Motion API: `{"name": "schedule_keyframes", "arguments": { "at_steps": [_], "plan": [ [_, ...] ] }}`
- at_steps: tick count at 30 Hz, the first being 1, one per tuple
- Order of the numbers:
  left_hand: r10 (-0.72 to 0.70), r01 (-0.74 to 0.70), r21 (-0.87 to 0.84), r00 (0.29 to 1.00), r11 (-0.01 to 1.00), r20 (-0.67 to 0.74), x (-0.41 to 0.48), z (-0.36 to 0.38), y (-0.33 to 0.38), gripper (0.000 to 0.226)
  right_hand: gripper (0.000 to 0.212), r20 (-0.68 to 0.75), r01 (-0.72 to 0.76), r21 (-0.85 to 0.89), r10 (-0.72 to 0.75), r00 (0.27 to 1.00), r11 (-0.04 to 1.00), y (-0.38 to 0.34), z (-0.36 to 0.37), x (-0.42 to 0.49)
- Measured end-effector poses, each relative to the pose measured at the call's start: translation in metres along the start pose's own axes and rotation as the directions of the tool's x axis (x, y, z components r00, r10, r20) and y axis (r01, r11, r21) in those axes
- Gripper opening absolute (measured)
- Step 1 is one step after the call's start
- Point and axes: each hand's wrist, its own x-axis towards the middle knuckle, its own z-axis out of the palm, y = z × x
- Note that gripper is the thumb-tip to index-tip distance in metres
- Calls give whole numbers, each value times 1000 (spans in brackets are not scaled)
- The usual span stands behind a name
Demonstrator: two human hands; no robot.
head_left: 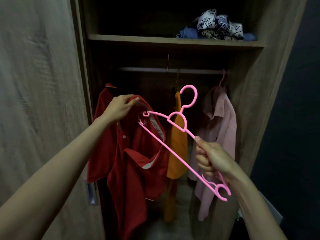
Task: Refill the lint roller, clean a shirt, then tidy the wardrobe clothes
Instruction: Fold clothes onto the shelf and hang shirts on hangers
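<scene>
Pink plastic hanger [174, 135], qty 1 in hand; long axis runs diagonally from frame centre-left down to lower right; hook points up, toward upper centre; its left tip sits at the collar opening of the red shirt [131, 153]. Right hand [210, 158]: fingers clenched around hanger's right arm, thumb laid along it. Left hand [119, 106]: fingers pinching red shirt's collar, holding it up at centre-left, in front of open wardrobe [173, 42]. Hung on rail [173, 70]: 2 garments; orange garment [177, 146] centre, pale pink shirt [220, 135] centre-right on a 2nd pink hanger [221, 80]. Shirts in view: 3 total incl. red. Upper shelf, upper right: 1 heap of folded clothes [218, 25], patterned black-white on blue; item count unclear. Wood-grain door at left.
</scene>
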Motion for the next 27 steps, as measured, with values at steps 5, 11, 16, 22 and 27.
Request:
{"name": "schedule_keyframes", "arguments": {
  "at_steps": [5,11,16,22,27],
  "plan": [
    [-152,152,30,988,988,-12,9,1,-34,31,46,47,-31,28,30,998,999,-9,1,-14],
    [-104,101,38,991,994,84,11,14,-21,30,47,42,-22,35,21,999,999,-8,26,0],
    [55,-59,41,995,997,88,-6,26,14,30,46,-31,-25,71,28,999,997,0,41,23],
    [286,-281,227,958,933,12,-20,22,38,35,47,26,47,115,-50,998,992,3,32,25],
    [480,-516,320,857,795,189,-6,0,40,58,46,60,145,52,-148,987,988,-16,6,18]
  ]
}}
